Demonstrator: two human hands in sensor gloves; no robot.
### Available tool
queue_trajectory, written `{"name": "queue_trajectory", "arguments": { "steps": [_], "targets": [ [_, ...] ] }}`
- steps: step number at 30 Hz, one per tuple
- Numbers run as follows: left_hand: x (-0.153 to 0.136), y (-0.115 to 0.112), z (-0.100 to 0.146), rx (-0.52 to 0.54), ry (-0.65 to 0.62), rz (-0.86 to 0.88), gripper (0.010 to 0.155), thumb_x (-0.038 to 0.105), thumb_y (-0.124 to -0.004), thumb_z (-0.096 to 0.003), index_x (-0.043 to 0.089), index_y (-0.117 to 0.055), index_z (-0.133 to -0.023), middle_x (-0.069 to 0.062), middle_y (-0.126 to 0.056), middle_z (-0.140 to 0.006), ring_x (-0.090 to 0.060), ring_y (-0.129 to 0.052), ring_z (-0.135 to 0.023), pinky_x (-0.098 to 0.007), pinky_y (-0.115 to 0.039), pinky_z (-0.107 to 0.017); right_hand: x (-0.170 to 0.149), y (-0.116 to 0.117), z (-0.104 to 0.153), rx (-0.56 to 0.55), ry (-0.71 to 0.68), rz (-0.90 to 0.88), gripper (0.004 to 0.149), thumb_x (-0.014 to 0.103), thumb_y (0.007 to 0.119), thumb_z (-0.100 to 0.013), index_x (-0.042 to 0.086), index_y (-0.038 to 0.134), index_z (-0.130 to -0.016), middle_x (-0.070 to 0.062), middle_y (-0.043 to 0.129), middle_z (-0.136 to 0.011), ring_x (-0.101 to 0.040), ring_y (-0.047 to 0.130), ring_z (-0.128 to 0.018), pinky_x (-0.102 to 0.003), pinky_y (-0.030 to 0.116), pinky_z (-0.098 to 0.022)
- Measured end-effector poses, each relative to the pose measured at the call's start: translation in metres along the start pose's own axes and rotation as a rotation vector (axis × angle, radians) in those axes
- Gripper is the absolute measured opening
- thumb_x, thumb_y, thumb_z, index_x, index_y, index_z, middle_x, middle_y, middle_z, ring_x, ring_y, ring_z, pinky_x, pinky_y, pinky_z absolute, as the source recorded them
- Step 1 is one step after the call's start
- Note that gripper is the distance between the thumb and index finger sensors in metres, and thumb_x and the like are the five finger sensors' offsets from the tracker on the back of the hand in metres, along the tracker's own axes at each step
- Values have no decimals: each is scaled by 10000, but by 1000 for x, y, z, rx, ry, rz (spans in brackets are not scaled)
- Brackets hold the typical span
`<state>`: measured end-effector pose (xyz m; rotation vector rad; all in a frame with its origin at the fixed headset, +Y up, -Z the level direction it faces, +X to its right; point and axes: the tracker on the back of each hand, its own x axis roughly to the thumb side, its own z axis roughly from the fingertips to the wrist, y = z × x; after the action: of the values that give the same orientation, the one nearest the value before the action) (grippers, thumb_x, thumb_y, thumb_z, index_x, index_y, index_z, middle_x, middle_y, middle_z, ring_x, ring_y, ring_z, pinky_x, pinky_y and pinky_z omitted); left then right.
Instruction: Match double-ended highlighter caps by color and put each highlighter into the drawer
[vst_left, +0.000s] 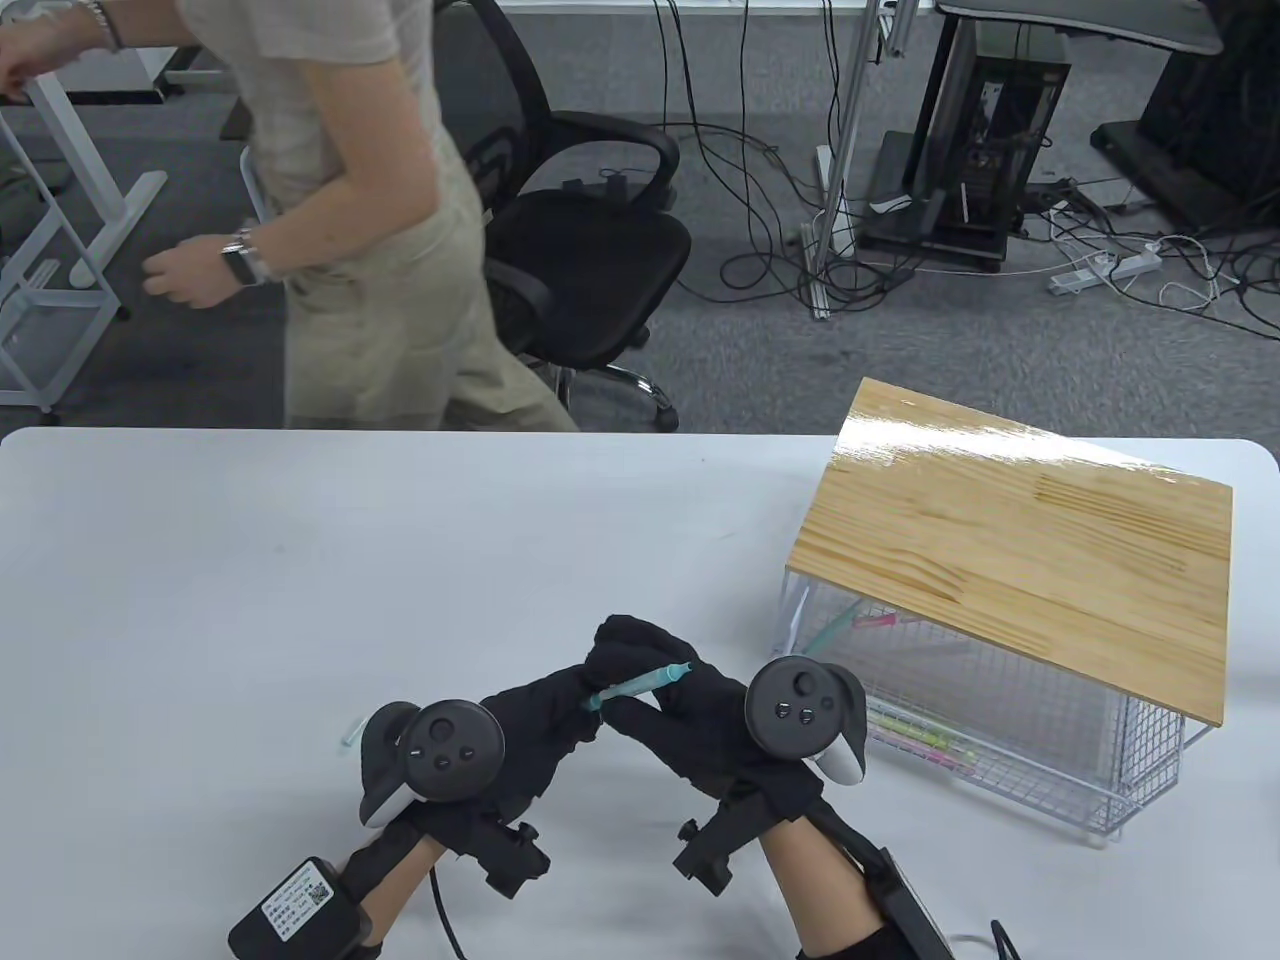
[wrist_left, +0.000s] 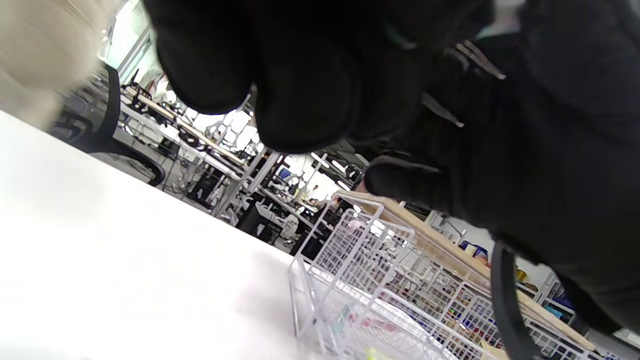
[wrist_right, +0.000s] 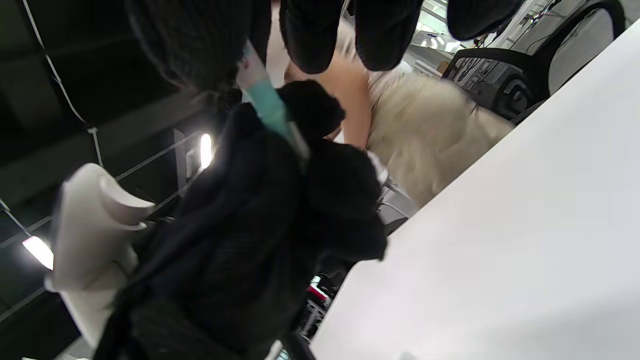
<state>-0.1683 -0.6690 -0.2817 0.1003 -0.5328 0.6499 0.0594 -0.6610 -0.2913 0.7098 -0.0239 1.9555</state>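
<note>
Down on the white desk (vst_left: 300, 600), seen from the table view: left hand (vst_left: 520, 730) and right hand (vst_left: 690, 710) meeting near the front edge, both in black knit gloves, each topped by a round black tracker. Right grip curled tight round a slim teal highlighter (vst_left: 640, 685), its barrel slanting up to the right with the uncapped tip poking out past the fingers. Left grip pinching the lower left end of that same highlighter, thumb and fingertips closed on it. Small pale teal cap (vst_left: 349, 735) lying on the desk just left of the left tracker. Off to the right, a white wire-mesh drawer (vst_left: 1000, 740) pulled out from under a glossy pine-board top (vst_left: 1020, 560), with pink and yellow highlighters (vst_left: 925, 742) lying inside. Beyond the desk, a person in beige clothes (vst_left: 350, 250) beside a black mesh office chair (vst_left: 580, 260).

From the left wrist view: curled black glove fingers (wrist_left: 300, 90) filling the top, wire drawer (wrist_left: 360, 280) below at right, held end hidden.

From the right wrist view: teal barrel (wrist_right: 270, 107) clamped between the dark fingers (wrist_right: 310, 35), white tracker shell (wrist_right: 95, 225) at left, smooth desk surface (wrist_right: 500, 240) at right.
</note>
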Motion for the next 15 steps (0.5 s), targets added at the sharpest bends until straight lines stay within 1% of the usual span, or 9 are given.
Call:
{"name": "queue_trajectory", "arguments": {
  "steps": [3,4,5,6,7,8,10,12,15],
  "targets": [
    [-4,1,-1,2,22,-3,511,383,-593,-580,276,-549,-1078,42,-871,-942,-164,-953,-776,-503,-759,-706,1,3,0,-14,-24,-30,467,424,700,-576,375,627,-1034,-61,529,-1236,-431,593,-1103,-692,529,-749],
    [-7,3,-1,8,43,-14,534,386,-593,-584,267,-513,-1098,23,-842,-982,-184,-930,-819,-519,-736,-721,2,1,0,-34,-32,-40,451,412,676,-595,346,610,-1036,-78,517,-1233,-421,583,-1108,-673,526,-762],
    [-10,4,-1,13,56,-24,559,397,-598,-586,262,-478,-1116,7,-805,-1027,-210,-897,-869,-542,-703,-742,2,0,1,-46,-35,-38,432,402,674,-591,321,636,-1014,-105,546,-1221,-443,602,-1096,-684,533,-750],
    [-15,7,-2,25,81,-51,573,412,-609,-585,269,-465,-1121,-9,-767,-1068,-231,-863,-917,-565,-669,-763,3,-2,2,-55,-39,2,407,389,666,-596,303,645,-993,-112,560,-1214,-461,608,-1089,-683,531,-752],
    [-18,9,-2,30,96,-79,584,417,-613,-586,277,-453,-1130,-25,-731,-1107,-253,-827,-964,-586,-640,-777,4,-5,2,-63,-39,58,399,380,657,-598,288,641,-986,-118,592,-1197,-476,638,-1071,-677,544,-750],
    [-24,12,-3,35,125,-140,579,413,-607,-590,292,-447,-1133,-31,-698,-1137,-269,-790,-1006,-605,-611,-790,5,-8,3,-71,-35,164,395,374,650,-600,274,639,-981,-116,641,-1163,-459,693,-1042,-666,564,-746],
    [-32,19,-4,52,174,-255,594,423,-610,-590,305,-423,-1141,-35,-646,-1176,-286,-732,-1059,-626,-574,-805,7,-12,4,-68,-17,343,394,381,646,-594,287,637,-977,-91,746,-1069,-381,831,-931,-650,614,-726],
    [-42,24,-5,61,217,-360,606,439,-617,-587,315,-415,-1144,-36,-621,-1195,-290,-704,-1084,-631,-560,-812,7,-14,5,-86,4,478,402,388,630,-601,319,603,-996,-46,773,-986,-299,857,-847,-622,653,-708],
    [-57,31,-5,59,288,-441,625,464,-624,-581,337,-394,-1149,-29,-577,-1221,-293,-654,-1120,-641,-534,-824,6,-15,5,-96,26,614,421,393,626,-604,351,578,-1020,2,796,-879,-243,862,-711,-534,712,-651]
  ]
}}
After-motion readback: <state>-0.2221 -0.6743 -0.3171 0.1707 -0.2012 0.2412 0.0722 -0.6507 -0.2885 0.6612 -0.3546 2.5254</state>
